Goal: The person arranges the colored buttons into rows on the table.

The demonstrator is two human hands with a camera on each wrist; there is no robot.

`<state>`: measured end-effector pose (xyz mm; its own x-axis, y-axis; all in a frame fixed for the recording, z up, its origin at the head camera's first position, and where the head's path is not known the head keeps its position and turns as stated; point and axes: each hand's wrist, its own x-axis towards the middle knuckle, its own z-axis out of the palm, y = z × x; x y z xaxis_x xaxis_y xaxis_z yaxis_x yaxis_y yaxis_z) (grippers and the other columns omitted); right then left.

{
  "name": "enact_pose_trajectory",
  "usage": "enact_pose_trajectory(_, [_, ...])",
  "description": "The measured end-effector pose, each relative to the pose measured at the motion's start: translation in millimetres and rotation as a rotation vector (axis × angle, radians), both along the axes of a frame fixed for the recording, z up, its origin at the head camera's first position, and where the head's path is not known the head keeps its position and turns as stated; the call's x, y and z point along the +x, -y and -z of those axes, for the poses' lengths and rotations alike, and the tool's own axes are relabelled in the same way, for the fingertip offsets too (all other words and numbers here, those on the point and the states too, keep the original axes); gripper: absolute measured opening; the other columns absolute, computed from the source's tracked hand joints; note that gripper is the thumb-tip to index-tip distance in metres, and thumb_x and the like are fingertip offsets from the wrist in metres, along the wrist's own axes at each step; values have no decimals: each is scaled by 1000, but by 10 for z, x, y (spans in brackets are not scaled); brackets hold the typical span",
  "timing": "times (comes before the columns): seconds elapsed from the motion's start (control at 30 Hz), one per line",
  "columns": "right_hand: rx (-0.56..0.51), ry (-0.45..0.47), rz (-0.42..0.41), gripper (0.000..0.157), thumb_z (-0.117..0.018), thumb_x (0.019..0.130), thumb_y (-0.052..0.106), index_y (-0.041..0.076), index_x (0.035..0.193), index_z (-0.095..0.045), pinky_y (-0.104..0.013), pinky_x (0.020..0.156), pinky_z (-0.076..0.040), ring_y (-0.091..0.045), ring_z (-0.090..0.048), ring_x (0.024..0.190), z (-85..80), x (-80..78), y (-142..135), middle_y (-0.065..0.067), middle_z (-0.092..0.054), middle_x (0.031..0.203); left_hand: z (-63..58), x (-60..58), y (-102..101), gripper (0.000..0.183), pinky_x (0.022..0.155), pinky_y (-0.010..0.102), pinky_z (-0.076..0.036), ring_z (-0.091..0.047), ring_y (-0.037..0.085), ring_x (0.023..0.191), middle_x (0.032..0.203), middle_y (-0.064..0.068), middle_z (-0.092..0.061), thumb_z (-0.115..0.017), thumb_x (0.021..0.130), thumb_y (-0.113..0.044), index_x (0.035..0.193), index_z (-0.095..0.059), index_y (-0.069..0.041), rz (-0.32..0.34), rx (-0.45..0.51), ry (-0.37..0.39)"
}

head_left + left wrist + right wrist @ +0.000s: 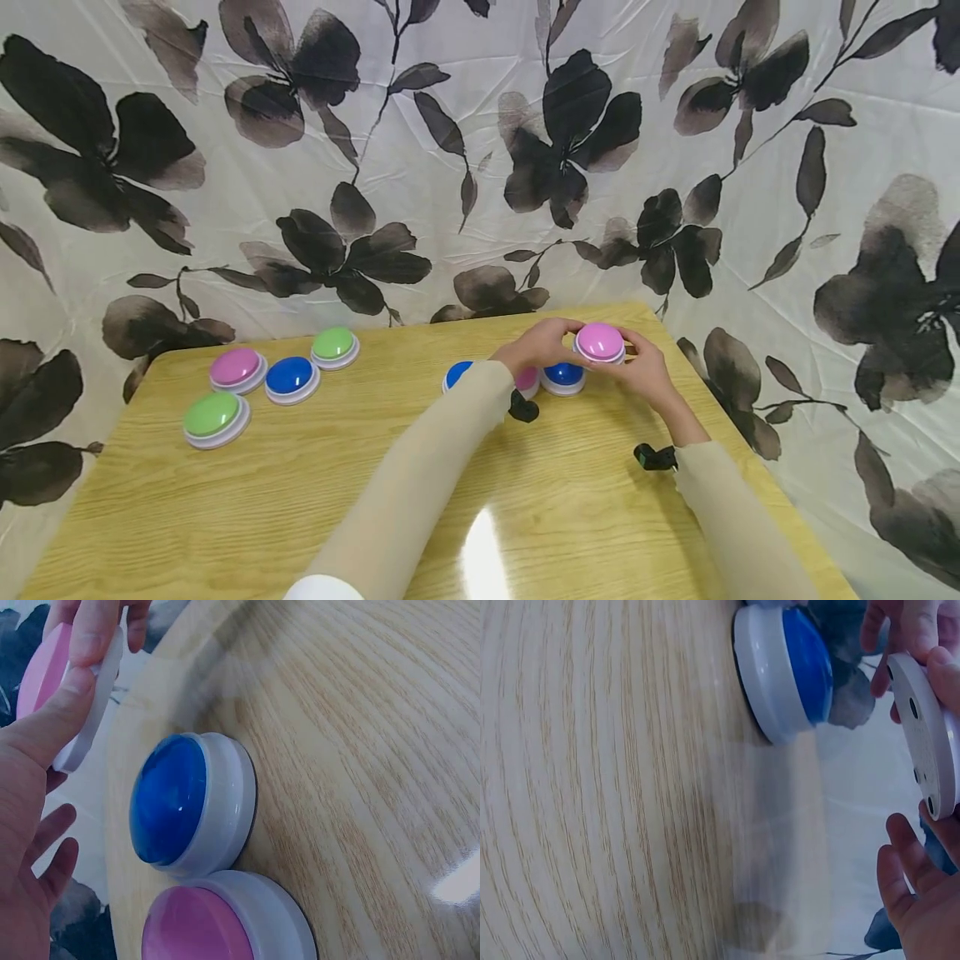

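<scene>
Both hands hold a pink dome push button (601,341) with a white round base, lifted above the far right part of the table. My left hand (542,343) grips its left side, the thumb along the front edge in the left wrist view. My right hand (647,372) pinches the right side. Screw holes show on the white underside (922,742) in the right wrist view. Just below the hands stands a blue button (564,377), touching another pink button (196,926). A further blue button (456,373) is partly hidden behind the left forearm.
On the table's left side sit a pink button (236,368), a blue button (291,379) and two green buttons, one at the back (333,347) and one nearer (213,418). A floral curtain (465,167) hangs behind the wooden table (337,492).
</scene>
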<state>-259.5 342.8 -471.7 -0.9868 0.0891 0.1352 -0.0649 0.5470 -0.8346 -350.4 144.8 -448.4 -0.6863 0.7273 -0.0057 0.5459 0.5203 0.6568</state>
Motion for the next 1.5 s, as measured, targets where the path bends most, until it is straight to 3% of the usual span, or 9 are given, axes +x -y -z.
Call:
enact_pose_trajectory(0.2, [-6,13,6,83,-83,77,38,12,145,-43,-45,89,-47,-33,-51,115,97,-60,-37,-15,-47,140,29,-43,-69,80,107,35,-35,-44,13,129,140,-1,-52,-78,79,-49,144,-48,-15,-17,-44,10])
enact_pose_trajectory(0.5, [-27,56,14,87,-83,75,40,12,147,-42,-48,93,-43,-35,-46,122,191,10,-133,-13,-40,148,220,-64,-227,81,105,41,-37,-47,16,127,136,-3,-55,-75,77,-57,145,-47,-22,-7,-97,-17])
enact_pose_trajectory(0.97, [-56,75,112,93,-86,71,42,11,147,-42,-34,82,-45,-31,-48,114,323,-59,-176,-14,-45,143,243,-91,-319,73,107,49,-30,-43,14,131,141,-4,-51,-72,84,-49,147,-43,-24,-1,-150,-39])
enact_pose_trajectory(1.17, [-41,76,109,94,-85,72,42,7,147,-40,-39,89,-45,-32,-49,116,387,-82,-219,-17,-43,145,292,-107,-362,74,105,51,-29,-44,16,131,144,-5,-48,-71,84,-51,148,-43,-24,-2,-182,-68])
enact_pose_trajectory(1.5, [-48,68,80,89,-85,76,30,3,147,-39,-47,99,-41,-34,-48,121,523,-49,-188,-22,-43,144,318,-58,-355,74,104,47,-31,-46,13,127,141,-6,-52,-74,81,-52,144,-48,-23,-31,-239,-27])
